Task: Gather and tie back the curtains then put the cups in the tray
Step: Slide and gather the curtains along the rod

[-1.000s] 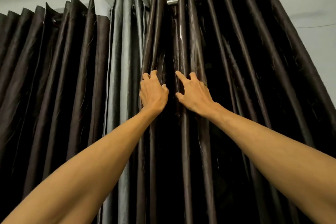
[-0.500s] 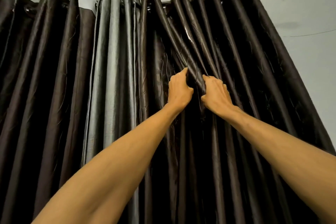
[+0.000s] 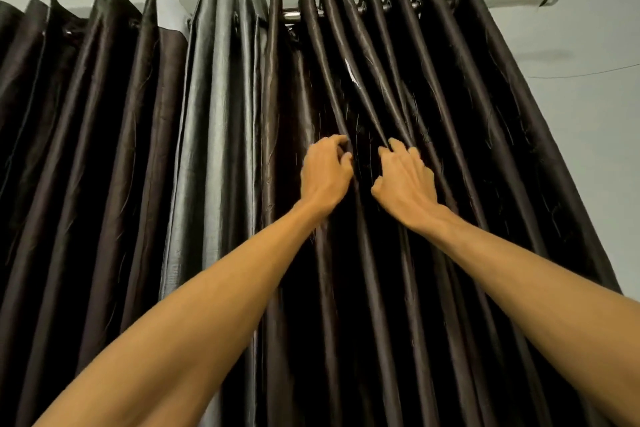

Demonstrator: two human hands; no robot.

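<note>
The curtain (image 3: 485,156) hangs in deep pleats from the rod (image 3: 298,14). It looks soft, light and slick, so bunched folds give the surest hold. The left hand (image 3: 323,175) and right hand (image 3: 407,184), close together, each seem to pinch a fold, though the cloth half hides the grip.

The person's left hand (image 3: 323,175) and right hand (image 3: 406,184) are bare, and so are the left forearm (image 3: 207,315) and right forearm (image 3: 519,274), uncovered from the wrists all the way to the lower edge of the view. Both forearms are slim and smooth, looking broader toward the camera under the wide lens. On the back of the right hand thin tendon ridges run from the wrist to knobbly knuckles, while the back of the left hand looks smoother and rounder.
</note>
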